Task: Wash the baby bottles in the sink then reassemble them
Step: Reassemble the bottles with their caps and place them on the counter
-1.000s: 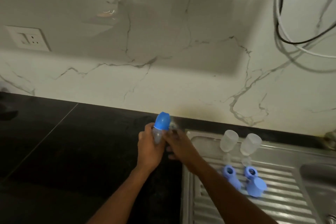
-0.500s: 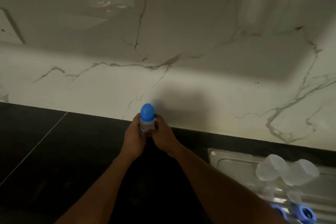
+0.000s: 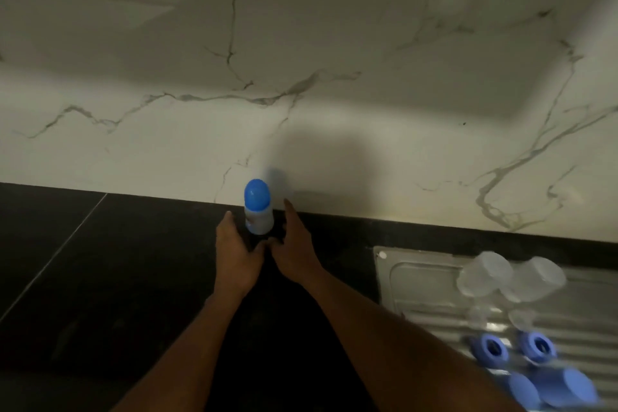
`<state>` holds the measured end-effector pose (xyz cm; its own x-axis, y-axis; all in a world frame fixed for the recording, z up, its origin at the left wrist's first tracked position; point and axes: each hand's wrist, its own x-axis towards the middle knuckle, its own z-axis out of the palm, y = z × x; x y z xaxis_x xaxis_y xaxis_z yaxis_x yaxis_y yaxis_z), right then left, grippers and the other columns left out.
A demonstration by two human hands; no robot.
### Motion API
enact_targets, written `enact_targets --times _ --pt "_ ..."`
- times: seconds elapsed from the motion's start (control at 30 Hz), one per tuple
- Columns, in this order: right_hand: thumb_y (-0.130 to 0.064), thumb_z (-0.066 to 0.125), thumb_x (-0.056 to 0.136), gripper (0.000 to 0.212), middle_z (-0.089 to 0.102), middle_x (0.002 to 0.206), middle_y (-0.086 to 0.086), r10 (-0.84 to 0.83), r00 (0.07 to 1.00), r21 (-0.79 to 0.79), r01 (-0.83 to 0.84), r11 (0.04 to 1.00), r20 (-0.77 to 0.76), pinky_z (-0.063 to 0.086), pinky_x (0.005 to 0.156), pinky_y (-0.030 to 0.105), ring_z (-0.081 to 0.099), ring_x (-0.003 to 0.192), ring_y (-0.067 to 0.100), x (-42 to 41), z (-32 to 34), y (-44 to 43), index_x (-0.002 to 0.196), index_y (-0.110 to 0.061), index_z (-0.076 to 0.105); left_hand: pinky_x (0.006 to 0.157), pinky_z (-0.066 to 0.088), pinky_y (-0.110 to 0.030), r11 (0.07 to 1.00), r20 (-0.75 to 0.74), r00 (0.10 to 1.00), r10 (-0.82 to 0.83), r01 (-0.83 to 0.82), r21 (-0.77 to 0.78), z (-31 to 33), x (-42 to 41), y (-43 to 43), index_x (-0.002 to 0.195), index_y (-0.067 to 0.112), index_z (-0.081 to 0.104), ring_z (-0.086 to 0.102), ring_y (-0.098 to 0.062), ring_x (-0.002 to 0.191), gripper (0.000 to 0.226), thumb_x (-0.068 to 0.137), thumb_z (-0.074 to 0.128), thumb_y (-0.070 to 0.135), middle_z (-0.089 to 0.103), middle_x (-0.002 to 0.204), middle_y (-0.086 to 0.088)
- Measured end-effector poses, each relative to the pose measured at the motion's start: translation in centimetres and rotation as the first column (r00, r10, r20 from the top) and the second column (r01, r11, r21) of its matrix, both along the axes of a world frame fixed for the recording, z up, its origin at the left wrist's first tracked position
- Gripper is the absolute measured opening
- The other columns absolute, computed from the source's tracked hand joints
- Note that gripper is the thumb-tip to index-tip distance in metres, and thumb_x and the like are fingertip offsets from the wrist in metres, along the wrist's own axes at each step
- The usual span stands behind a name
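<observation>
An assembled baby bottle with a blue domed cap stands upright on the black counter, close to the marble wall. My left hand lies just left of its base with the fingers straight. My right hand lies just right of it, one finger pointing up beside the bottle. Neither hand curls round the bottle. On the steel drainboard at the right lie two clear bottle bodies, two blue screw rings and two blue caps, blurred.
The marble wall rises directly behind the bottle. The drainboard's raised rim starts about a hand's width right of my right wrist. A thin seam line crosses the black counter at the left.
Both hands gripped the capped bottle half a second ago. It now stands alone on the counter and my fingers have opened away from it.
</observation>
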<state>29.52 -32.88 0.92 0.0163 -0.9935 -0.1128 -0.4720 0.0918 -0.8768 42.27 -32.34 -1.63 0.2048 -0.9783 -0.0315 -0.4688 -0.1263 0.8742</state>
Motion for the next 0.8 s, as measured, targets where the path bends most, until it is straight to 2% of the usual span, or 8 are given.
enact_targets --times 0.1,0.2,0.27,0.33,0.43,0.57,0.7,0.8 --pt "-0.005 0.055 0.091 0.057 0.050 0.143 0.016 -0.043 0.995 -0.122 0.032 0.992 -0.091 0.038 0.112 0.046 0.048 0.131 0.030 -1.2 0.9 1.2 0.146 -0.006 0.041 0.106 0.048 -0.048 0.994 0.130 0.990 0.055 -0.043 -0.099 0.7 -0.5 1.7 0.138 0.018 0.047 0.054 -0.027 0.124 0.063 0.080 0.070 0.029 0.057 0.131 -0.008" --pt "-0.005 0.054 0.090 0.045 0.061 0.129 0.017 -0.057 0.986 -0.173 0.030 0.984 -0.158 0.043 0.108 0.043 0.057 0.120 0.030 -6.2 2.7 5.2 0.135 -0.004 0.053 0.088 0.056 -0.038 0.973 0.230 0.968 -0.102 0.145 -0.179 2.2 -6.5 5.4 0.108 0.018 0.063 0.065 -0.018 0.095 0.024 0.086 0.064 0.029 0.068 0.100 -0.001" --pt "-0.008 0.056 0.090 0.040 0.066 0.122 0.015 -0.043 0.974 -0.230 -0.010 0.973 -0.223 0.047 0.103 0.039 0.061 0.113 0.029 -10.2 4.1 8.0 0.130 -0.005 0.058 0.084 0.053 -0.038 0.928 0.346 0.918 -0.194 0.286 -0.238 3.4 -11.5 8.0 0.100 0.014 0.065 0.064 -0.020 0.089 0.012 0.092 0.061 0.021 0.068 0.096 -0.003" --pt "-0.009 0.057 0.088 0.034 0.070 0.112 0.013 -0.024 0.960 -0.239 -0.045 0.970 -0.279 0.053 0.093 0.035 0.066 0.102 0.025 -14.5 5.2 10.4 0.122 -0.007 0.064 0.084 0.053 -0.044 0.896 0.307 0.907 -0.287 0.368 -0.250 3.6 -15.6 9.8 0.099 0.011 0.066 0.063 -0.026 0.090 0.014 0.090 0.058 0.019 0.068 0.097 -0.006" --pt "-0.022 0.056 0.089 0.021 0.069 0.093 0.003 -0.045 0.912 -0.135 -0.012 0.991 -0.409 0.050 0.080 0.026 0.064 0.085 0.015 -21.5 6.3 13.5 0.103 -0.011 0.069 0.091 0.052 -0.040 0.859 0.175 0.867 -0.467 0.491 -0.145 3.1 -20.8 12.4 0.105 0.007 0.068 0.065 -0.021 0.096 0.013 0.093 0.063 0.011 0.069 0.103 -0.007" --pt "-0.020 0.059 0.089 0.014 0.067 0.091 0.007 -0.059 0.709 0.068 0.150 0.986 -0.703 0.050 0.072 0.028 0.065 0.086 0.022 -29.8 6.1 15.9 0.094 -0.008 0.064 0.094 0.049 -0.028 0.775 0.195 0.755 -0.626 0.629 0.051 2.9 -26.9 14.9 0.123 0.014 0.062 0.058 -0.009 0.099 0.030 0.094 0.066 0.022 0.062 0.111 0.005" --pt "-0.030 0.065 0.089 0.016 0.057 0.078 -0.003 -0.030 0.732 0.155 0.183 0.971 -0.681 0.047 0.068 0.028 0.061 0.078 0.016 -33.5 4.0 16.7 0.088 -0.016 0.058 0.078 0.042 -0.010 0.727 0.095 0.721 -0.687 0.678 0.110 1.9 -29.6 16.8 0.110 0.018 0.065 0.060 0.010 0.083 0.028 0.085 0.075 0.008 0.060 0.095 0.018" --pt "-0.036 0.066 0.090 0.023 0.057 0.079 -0.002 0.012 0.743 0.128 0.099 0.987 -0.669 0.048 0.072 0.028 0.058 0.077 0.015 -34.3 2.1 16.7 0.089 -0.015 0.056 0.079 0.048 -0.009 0.755 0.033 0.755 -0.655 0.653 0.055 0.8 -30.3 17.6 0.101 0.022 0.070 0.063 0.012 0.089 0.029 0.079 0.080 0.006 0.068 0.094 0.015"
